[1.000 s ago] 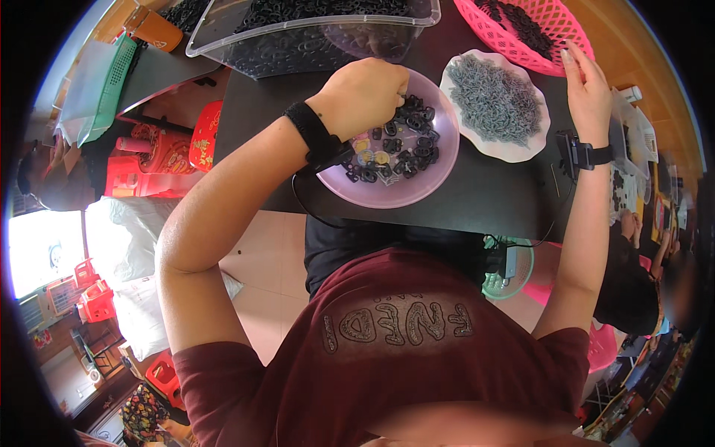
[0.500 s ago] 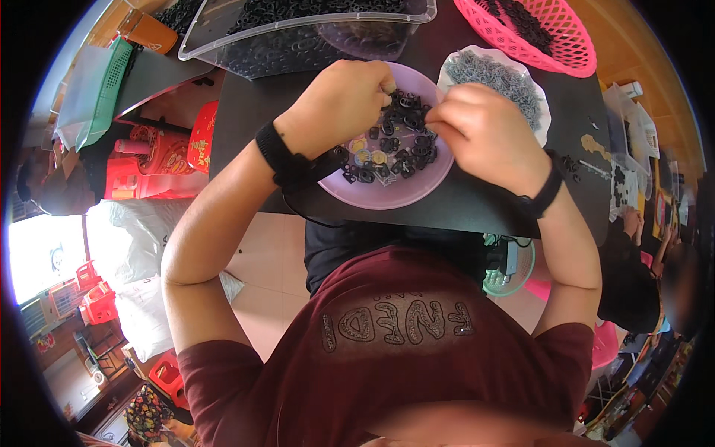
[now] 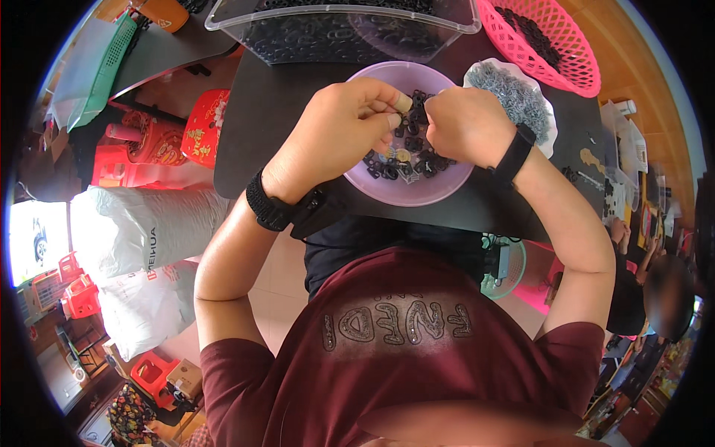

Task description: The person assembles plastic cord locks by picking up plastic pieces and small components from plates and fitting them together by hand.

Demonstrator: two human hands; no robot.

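A round light-purple bowl (image 3: 410,197) on the dark table holds many small black plastic pieces (image 3: 417,162), with a few yellowish round shapes showing among them. My left hand (image 3: 344,127) reaches over the bowl's left side, its thumb and index finger bent close together. Whatever sits between those fingertips is too small to make out. Opposite it, my right hand (image 3: 467,127) is curled closed over the bowl's right side, the knuckles turned inward and the fingertips hidden. A few black pieces lie right between the two hands.
Beside the bowl stands a scalloped white dish (image 3: 552,138) of small grey pieces. A clear bin (image 3: 342,10) and a pink basket (image 3: 585,78), both with black pieces, are at the far side. White sacks (image 3: 149,231) and a red stool (image 3: 205,130) stand left of the table (image 3: 275,89).
My right hand has moved in over the bowl and turned so its fingertips are hidden. My left hand has come nearer, showing its thumb and index finger. The whole view has shifted slightly.
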